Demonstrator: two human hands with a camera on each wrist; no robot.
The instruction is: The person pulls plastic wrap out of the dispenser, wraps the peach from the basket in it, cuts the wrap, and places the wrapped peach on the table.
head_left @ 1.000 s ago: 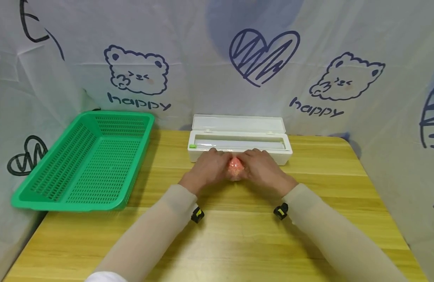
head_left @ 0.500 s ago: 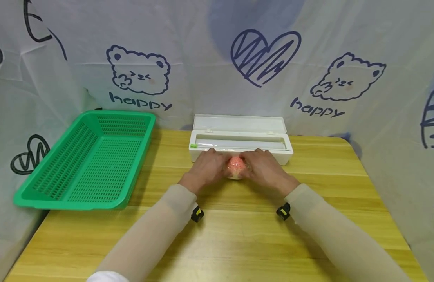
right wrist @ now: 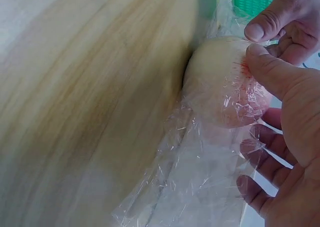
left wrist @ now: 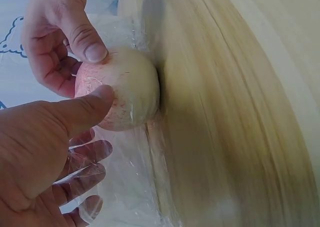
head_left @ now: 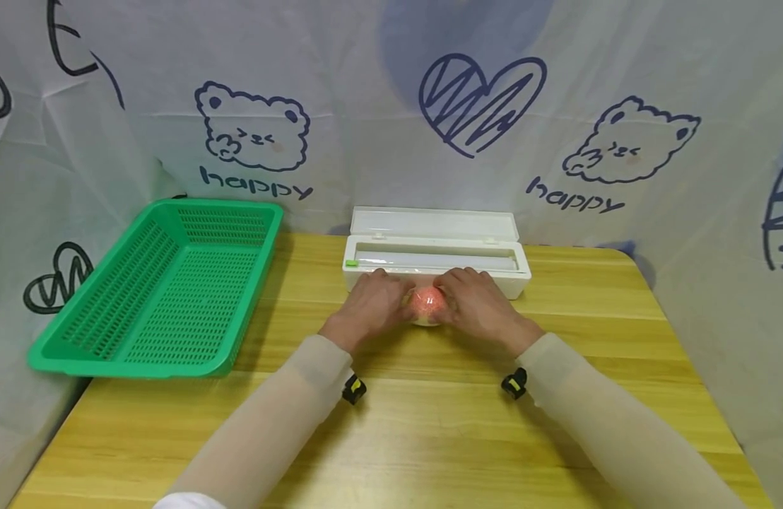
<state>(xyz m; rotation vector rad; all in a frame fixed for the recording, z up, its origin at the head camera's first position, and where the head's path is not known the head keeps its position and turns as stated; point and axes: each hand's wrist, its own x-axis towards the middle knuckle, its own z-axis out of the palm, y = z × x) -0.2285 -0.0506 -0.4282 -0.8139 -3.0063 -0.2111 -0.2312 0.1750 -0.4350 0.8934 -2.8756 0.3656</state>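
Note:
Between the two hands, a red-streaked, pale apple [head_left: 427, 304] rests low on the table, just in front of a white cling film dispenser [head_left: 512, 284]. Clear cling film [left wrist: 127, 182] lies against the apple and drapes over the fingers. The left hand [head_left: 374, 302] holds the apple's left side. In the left wrist view its thumb presses the apple and its other fingers spread behind the film. From the other side the right hand [head_left: 480, 304] holds the apple, thumb on top and fingers behind the film [right wrist: 195, 167]. The head view hides most fingertips.
The dispenser's lid [head_left: 436, 223] stands raised at the back, with a green slider [head_left: 351, 263] at the left end of its front edge. A green plastic basket [head_left: 239, 311] stands at the left on the wooden table [head_left: 423, 438]. A drawn-on white cloth [head_left: 366, 106] hangs behind.
The hands have parted slightly, and more of the apple's red top shows between them. Both hands stay on the apple in front of the dispenser. The head view has shifted a little.

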